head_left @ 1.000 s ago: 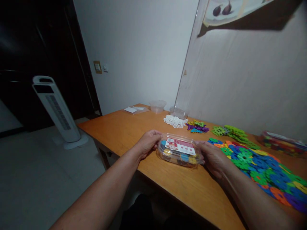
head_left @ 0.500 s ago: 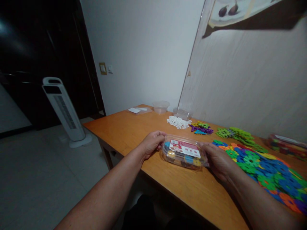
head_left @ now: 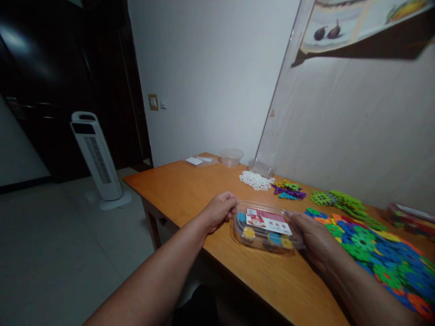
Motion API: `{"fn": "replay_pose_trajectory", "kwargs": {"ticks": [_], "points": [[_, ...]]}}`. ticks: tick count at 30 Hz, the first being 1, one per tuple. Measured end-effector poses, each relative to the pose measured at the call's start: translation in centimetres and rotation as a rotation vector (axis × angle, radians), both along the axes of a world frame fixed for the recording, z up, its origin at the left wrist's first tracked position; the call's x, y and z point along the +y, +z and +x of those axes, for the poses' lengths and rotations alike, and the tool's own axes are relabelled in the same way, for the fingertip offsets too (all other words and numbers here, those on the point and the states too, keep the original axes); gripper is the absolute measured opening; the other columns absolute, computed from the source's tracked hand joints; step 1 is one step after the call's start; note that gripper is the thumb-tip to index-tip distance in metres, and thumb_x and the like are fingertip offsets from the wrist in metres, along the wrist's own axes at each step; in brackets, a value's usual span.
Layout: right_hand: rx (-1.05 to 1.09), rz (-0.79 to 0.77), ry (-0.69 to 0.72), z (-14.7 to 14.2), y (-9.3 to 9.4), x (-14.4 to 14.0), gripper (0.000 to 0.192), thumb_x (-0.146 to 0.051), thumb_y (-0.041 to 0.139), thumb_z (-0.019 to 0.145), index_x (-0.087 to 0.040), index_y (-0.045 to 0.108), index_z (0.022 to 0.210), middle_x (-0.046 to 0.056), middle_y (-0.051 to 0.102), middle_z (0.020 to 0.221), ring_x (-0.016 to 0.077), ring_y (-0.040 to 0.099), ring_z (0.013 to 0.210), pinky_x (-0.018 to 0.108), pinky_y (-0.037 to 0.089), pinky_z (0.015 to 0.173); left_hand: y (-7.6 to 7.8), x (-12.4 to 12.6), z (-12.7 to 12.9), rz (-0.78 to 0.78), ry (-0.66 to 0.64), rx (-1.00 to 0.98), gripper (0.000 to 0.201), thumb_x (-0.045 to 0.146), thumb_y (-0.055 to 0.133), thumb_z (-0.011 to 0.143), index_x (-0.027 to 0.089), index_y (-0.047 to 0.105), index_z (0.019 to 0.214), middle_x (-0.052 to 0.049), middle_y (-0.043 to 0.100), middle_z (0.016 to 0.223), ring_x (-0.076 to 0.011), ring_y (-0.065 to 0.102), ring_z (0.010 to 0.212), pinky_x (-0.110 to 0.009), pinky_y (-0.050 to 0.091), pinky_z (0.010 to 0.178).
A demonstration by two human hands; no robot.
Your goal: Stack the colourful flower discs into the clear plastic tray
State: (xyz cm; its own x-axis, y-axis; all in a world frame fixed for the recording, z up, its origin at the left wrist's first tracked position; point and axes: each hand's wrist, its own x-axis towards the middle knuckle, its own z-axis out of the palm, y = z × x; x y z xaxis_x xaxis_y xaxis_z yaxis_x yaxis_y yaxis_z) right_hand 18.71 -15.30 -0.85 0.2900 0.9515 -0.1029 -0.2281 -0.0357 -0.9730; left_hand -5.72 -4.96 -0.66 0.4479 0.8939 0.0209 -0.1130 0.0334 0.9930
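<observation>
A clear plastic box [head_left: 267, 226] with a red and white label sits on the wooden table [head_left: 190, 190]; coloured pieces show inside it. My left hand [head_left: 220, 210] grips its left end with curled fingers. At the box's right end, my right hand [head_left: 314, 235] holds the other side. The lid looks closed.
A spread of coloured snowflake pieces [head_left: 377, 246] lies right of the box. Green [head_left: 340, 201], purple [head_left: 288, 190] and white [head_left: 254, 179] piles lie farther back, with clear containers [head_left: 232, 157] near the wall. Another filled box [head_left: 409, 217] sits at far right. A white tower fan [head_left: 97, 158] stands on the floor.
The view has shifted, so everything sits a little lower and to the right in the picture. Both hands keep the same hold on the box.
</observation>
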Motion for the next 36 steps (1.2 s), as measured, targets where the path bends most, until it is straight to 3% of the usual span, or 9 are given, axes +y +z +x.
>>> {"fn": "replay_pose_trajectory", "kwargs": {"ticks": [7,14,26,36], "points": [[0.054,-0.047,-0.004,0.48,-0.37,0.2,0.025,-0.032,0.081,0.078,-0.021,0.074,0.1,0.008,0.081,0.096,0.0272,0.076,0.078,0.033,0.062,0.058,-0.41,0.48,0.18,0.01,0.0,0.005,0.026,0.032,0.052,0.082,0.015,0.065,0.097,0.004,0.053,0.056,-0.0077,0.042,0.042,-0.021,0.026,0.042],[-0.005,-0.074,-0.082,0.33,0.08,0.11,0.033,-0.03,0.081,0.078,-0.023,0.072,0.109,0.009,0.08,0.101,0.0271,0.077,0.079,0.033,0.063,0.06,-0.25,0.25,0.29,-0.012,-0.03,0.017,0.022,0.033,0.055,0.081,0.015,0.064,0.089,0.004,0.052,0.058,-0.0066,0.041,0.042,-0.021,0.025,0.042],[-0.026,-0.092,-0.004,0.28,0.01,-0.08,0.022,-0.035,0.08,0.076,-0.02,0.073,0.09,0.009,0.079,0.082,0.0291,0.075,0.068,0.037,0.061,0.053,-0.48,0.19,0.38,0.003,-0.071,0.034,0.018,0.031,0.061,0.08,0.015,0.06,0.088,0.005,0.052,0.061,-0.0051,0.04,0.045,-0.019,0.023,0.043],[-0.164,-0.057,-0.105,-0.04,0.16,-0.2,0.023,-0.042,0.08,0.075,-0.023,0.074,0.088,0.008,0.078,0.079,0.0286,0.074,0.069,0.035,0.059,0.052,-0.24,0.01,0.44,-0.011,-0.081,0.014,0.017,0.03,0.063,0.081,0.014,0.061,0.085,0.005,0.053,0.059,-0.0048,0.039,0.044,-0.02,0.024,0.044]]}}
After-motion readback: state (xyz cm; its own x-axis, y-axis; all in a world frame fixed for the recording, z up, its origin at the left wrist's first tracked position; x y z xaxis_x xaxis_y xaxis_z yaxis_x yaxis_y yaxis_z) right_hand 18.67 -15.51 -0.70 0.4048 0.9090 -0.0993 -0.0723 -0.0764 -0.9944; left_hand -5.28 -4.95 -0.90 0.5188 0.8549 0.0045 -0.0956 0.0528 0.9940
